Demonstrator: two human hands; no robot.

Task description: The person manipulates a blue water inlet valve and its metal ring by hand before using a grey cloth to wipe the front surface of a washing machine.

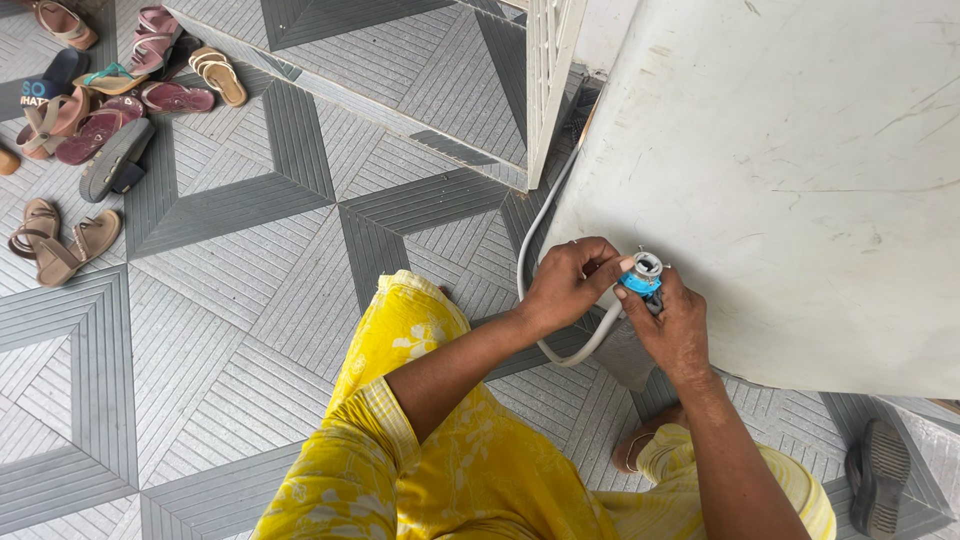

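My left hand (568, 283) and my right hand (672, 325) meet at a small blue and grey hose connector (643, 273) beside the edge of a large white appliance (800, 170). Fingers of both hands grip the connector. A grey-white hose (528, 250) runs from it, loops down under my left wrist and climbs along the appliance's side. Yellow patterned clothing (440, 470) covers my lap below.
Several sandals and slippers (95, 90) lie scattered at the top left on the grey patterned tile floor (230, 300). A white lattice panel (550, 70) stands at the top centre above a raised tiled step. A dark sandal (878, 490) lies at the bottom right.
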